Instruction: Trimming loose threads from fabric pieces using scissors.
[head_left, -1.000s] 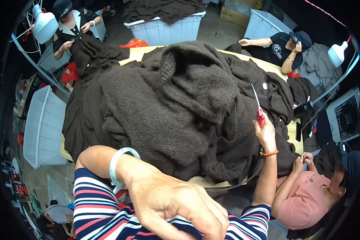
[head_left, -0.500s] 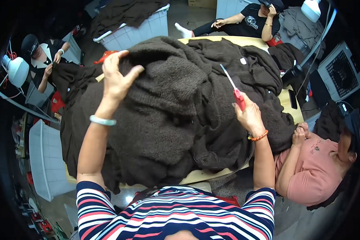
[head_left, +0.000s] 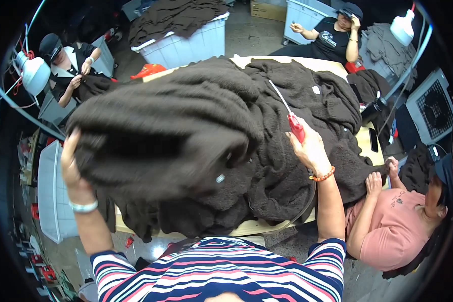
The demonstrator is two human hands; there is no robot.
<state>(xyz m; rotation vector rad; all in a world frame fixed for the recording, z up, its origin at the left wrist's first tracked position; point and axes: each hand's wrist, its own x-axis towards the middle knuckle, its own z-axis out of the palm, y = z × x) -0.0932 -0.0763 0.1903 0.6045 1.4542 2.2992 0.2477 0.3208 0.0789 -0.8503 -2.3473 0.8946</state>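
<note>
A dark brown knitted garment (head_left: 161, 113) is lifted and blurred by motion, with a dark opening facing me and a small pale tag low on it. My left hand (head_left: 71, 163) is closed on its left edge; some of the fingers are hidden in the cloth. In my right hand (head_left: 312, 147) is a red-handled tool (head_left: 297, 128) with a long, thin, pale shaft. The shaft slants up and left over a heap of the same brown knitwear (head_left: 307, 110). What the tool's tip is cannot be made out.
Brown knitwear covers most of the pale wooden table (head_left: 366, 143). A black phone (head_left: 373, 140) and dark bottle (head_left: 375, 106) lie at its right. Co-workers sit around; one in pink (head_left: 392, 226) holds brown cloth. White bins (head_left: 191, 45) and lamps (head_left: 35, 73) surround the table.
My left hand has moved left and down and gripped the garment, whose cloth is now pulled up and leftward. The red-handled tool stays in my right hand. The view has shifted slightly.
</note>
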